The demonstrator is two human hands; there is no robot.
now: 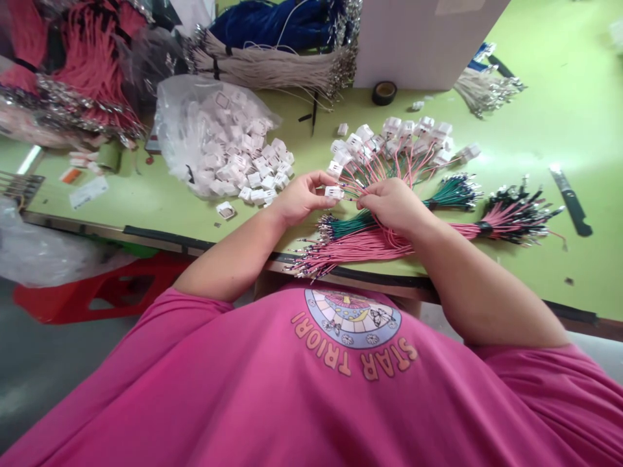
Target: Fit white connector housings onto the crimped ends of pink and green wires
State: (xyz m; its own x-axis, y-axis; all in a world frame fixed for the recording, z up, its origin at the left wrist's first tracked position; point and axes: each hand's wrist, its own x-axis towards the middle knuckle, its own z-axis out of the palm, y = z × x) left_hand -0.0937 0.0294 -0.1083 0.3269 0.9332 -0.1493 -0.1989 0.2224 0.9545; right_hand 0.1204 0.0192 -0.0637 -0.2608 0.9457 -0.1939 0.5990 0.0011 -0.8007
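Observation:
Between the thumb and fingers of my left hand (304, 196) is a white plastic connector housing (333, 192). Close to its right side, my right hand (393, 202) pinches a thin wire (351, 198), whose end is at the housing; whether it sits inside I cannot tell. Beyond my hands lie several white housings (363, 135) with pink wires attached. Under my right hand runs a bundle of pink wires (360, 246) with crimped ends. A green wire bundle (450, 194) lies alongside it, partly covered by my right hand.
Loose white housings (257, 175) spill from a clear plastic bag (175, 117) at left. Pink (92, 58), white (277, 70) and blue wire bundles (272, 23) lie behind. A large box (418, 45), black tape roll (384, 93) and dark-handled blade (572, 201) are also on the green table (545, 136).

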